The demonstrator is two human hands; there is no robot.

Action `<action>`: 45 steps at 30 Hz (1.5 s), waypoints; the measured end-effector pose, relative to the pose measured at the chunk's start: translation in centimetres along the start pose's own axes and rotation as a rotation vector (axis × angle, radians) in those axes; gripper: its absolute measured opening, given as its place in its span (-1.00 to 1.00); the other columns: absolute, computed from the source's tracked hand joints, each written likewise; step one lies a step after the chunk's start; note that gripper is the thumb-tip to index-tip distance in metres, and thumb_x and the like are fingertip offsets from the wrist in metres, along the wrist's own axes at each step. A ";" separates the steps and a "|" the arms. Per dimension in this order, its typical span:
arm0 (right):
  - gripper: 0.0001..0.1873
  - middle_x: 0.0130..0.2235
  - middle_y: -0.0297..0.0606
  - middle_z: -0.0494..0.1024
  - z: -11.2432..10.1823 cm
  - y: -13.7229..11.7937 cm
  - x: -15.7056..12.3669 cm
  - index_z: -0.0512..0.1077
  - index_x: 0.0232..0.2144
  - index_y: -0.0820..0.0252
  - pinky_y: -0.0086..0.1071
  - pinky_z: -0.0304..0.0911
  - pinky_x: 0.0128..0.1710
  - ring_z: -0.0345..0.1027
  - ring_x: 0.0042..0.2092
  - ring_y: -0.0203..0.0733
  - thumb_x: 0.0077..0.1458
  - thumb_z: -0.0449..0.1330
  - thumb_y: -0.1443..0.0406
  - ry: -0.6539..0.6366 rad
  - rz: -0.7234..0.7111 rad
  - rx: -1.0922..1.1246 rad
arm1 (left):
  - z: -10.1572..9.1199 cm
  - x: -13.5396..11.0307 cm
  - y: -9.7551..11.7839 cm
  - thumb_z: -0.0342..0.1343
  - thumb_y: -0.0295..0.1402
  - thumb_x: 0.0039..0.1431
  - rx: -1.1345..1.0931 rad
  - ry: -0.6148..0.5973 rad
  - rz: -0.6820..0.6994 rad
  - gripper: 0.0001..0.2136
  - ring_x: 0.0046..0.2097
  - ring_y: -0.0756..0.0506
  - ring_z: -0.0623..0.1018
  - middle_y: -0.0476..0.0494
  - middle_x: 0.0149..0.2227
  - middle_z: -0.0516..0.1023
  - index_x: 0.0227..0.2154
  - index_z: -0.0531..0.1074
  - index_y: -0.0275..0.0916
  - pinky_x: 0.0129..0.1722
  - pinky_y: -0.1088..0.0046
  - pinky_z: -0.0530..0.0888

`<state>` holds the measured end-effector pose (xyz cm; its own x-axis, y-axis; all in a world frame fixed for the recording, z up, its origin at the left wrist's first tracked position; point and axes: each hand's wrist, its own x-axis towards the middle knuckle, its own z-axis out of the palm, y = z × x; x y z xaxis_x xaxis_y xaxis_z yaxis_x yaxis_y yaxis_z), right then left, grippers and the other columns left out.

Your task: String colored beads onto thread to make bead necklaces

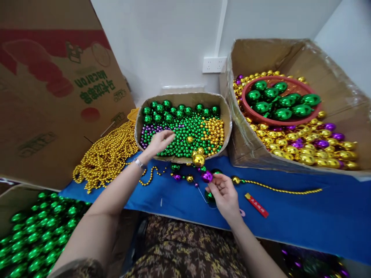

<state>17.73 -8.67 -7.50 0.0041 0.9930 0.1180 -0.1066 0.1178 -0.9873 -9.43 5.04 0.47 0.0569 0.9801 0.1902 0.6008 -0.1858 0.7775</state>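
Fingers of the right hand (225, 195) pinch a purple ball (206, 176) at its side, low over the blue worktop (304, 220), just in front of a carton (228, 127); those of the left hand (160, 142) curl above the carton's small beads (178, 146), and whether they grip one cannot be told. Gold balls (198, 159) sit just beyond the purple one, and a thin thread (202, 195) runs near it. The ball looks light, rigid and hollow, its glossy skin probably slippery and easily dented, so thumb and finger across its widest part should hold it best; the thread looks limp, better taken close to a bead. Farther out are a red packet (256, 205), a heap of gold chains (107, 154), and a red basin (268, 122) of green balls (286, 101).
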 end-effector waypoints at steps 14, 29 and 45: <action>-0.73 -0.33 -0.33 0.47 -0.4 0.8 0.2 0.34 -0.10 0.10 -0.38 0.46 -0.31 0.45 -0.35 -0.29 0.17 0.18 0.16 -0.019 -0.028 -0.097 | -3.2 6.0 -5.3 0.17 -0.34 0.18 0.197 0.228 -0.078 -0.78 -0.14 -0.11 0.52 -0.21 -0.15 0.50 -0.18 0.46 -0.37 -0.11 0.25 0.50; -0.79 -0.36 -0.35 0.48 -0.3 -0.3 -0.6 0.36 -0.08 0.10 -0.42 0.42 -0.30 0.45 -0.36 -0.30 0.23 0.09 0.23 -0.062 -0.139 -0.376 | 4.0 -6.2 4.0 0.32 -0.39 0.00 -1.190 -0.107 -0.397 -0.79 -0.41 0.05 0.55 -0.16 -0.32 0.60 -0.29 0.54 -0.35 -0.43 0.59 0.51; -0.77 -0.28 -0.23 0.55 -0.2 -0.9 -1.3 0.38 -0.06 0.15 -0.35 0.40 -0.17 0.48 -0.27 -0.21 0.26 0.05 0.28 -0.070 -0.300 -0.664 | 4.5 -8.0 3.6 0.39 -0.38 -0.13 -0.852 0.082 -0.213 -0.76 -0.38 0.07 0.53 -0.06 -0.35 0.59 -0.34 0.54 -0.28 -0.34 0.59 0.48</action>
<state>18.01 -10.10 -6.78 -0.1280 0.9169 0.3781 0.5145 0.3873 -0.7651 -4.07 -3.15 -0.94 -0.0654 0.9978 0.0075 -0.2088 -0.0210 0.9777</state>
